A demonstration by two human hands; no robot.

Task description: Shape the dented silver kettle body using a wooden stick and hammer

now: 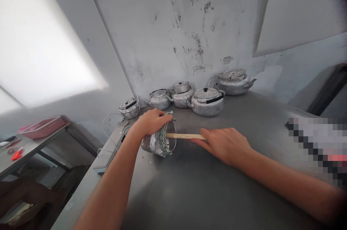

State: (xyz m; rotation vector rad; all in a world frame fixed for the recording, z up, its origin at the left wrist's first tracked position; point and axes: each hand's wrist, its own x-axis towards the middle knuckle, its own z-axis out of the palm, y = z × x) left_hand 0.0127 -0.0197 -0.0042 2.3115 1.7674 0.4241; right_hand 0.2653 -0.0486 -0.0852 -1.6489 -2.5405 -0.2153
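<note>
My left hand (150, 122) is closed over the top of a small embossed metal pot (158, 142) that lies on its side on the grey metal table (206, 186), its mouth facing right. My right hand (223, 145) grips a wooden stick (184, 136) whose far end reaches into the pot's mouth. The fingers of the right hand wrap round the stick's near end. A patterned band runs round the pot near its rim.
Several silver kettles and pots stand along the stained wall: one small (130, 108), two in the middle (159, 99) (181, 94), a lidded one (207, 101), a large one (234, 81). A white cable (111, 121) lies at the table's left edge. A side table holds a red tray (43, 127).
</note>
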